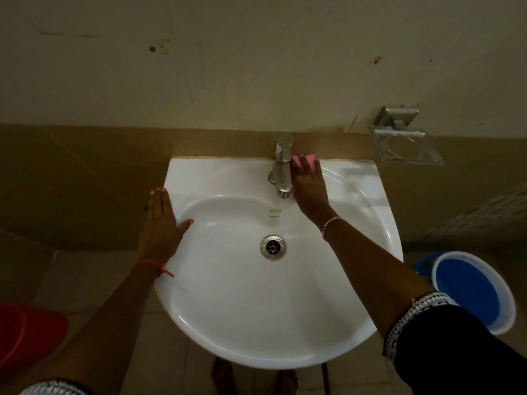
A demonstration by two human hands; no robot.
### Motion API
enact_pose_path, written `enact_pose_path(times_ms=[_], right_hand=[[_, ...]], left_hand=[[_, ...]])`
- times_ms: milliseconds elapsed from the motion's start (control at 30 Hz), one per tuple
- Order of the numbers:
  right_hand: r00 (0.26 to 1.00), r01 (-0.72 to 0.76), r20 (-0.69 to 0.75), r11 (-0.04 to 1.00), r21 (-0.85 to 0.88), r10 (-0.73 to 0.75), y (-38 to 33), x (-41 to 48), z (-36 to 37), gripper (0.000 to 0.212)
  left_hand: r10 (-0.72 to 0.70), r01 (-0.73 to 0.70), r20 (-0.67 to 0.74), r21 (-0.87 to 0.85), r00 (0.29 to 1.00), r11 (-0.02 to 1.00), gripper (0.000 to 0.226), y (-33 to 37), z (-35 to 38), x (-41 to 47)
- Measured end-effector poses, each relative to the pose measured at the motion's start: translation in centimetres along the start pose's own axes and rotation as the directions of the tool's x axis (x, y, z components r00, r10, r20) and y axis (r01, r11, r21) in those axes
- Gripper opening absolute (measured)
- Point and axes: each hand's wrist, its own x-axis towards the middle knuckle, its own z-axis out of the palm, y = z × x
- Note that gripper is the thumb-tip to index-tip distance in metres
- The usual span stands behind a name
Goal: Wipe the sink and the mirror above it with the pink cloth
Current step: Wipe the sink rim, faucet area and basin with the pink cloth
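A white wall-hung sink (379,218) fills the middle of the view, with a steel drain (273,247) in its bowl. My right hand (309,189) presses the pink cloth (303,160) onto the sink's back ledge, just right of the chrome tap (281,169). Most of the cloth is hidden under the fingers. My left hand (161,223) lies flat with spread fingers on the sink's left rim, holding nothing. No mirror is in view; only the stained cream wall shows above the sink.
A clear soap dish on a metal bracket (406,143) hangs on the wall right of the sink. A blue bucket (473,292) stands on the floor at the right. A red object (28,329) sits at the lower left. Bare feet show below the sink.
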Motion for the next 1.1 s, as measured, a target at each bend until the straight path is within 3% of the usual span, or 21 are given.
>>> enact_pose_path(times_ms=[267,433,700,833,1100], right_hand=[[0.995,0.096,-0.028,0.993,-0.071,-0.098,0.8,0.4,-0.2,0.048],[0.998,0.056,-0.007,0.998,-0.012,-0.056,0.8,0.5,-0.1,0.047],[0.993,0.105,0.063,0.982,-0.155,-0.097,2.0,0.5,-0.6,0.057],[0.999,0.032,0.01,0.992,-0.126,-0.031,3.8,-0.8,-1.7,0.063],[0.991,-0.1,-0.084,0.995,0.013,0.101,6.7,-2.1,-3.1,0.046]], left_hand=[[0.056,-0.056,-0.003,0.112,0.998,0.992,0.084,0.0,-0.8,-0.1],[0.081,-0.082,0.008,0.076,0.997,0.994,0.082,0.4,-1.1,-0.3],[0.078,-0.078,0.013,0.028,0.997,0.997,0.08,0.2,-0.6,-0.1],[0.083,-0.083,0.007,0.026,0.997,0.996,0.08,0.3,-0.5,0.0],[0.071,-0.071,0.003,0.037,0.997,0.997,0.08,0.2,-0.3,0.0]])
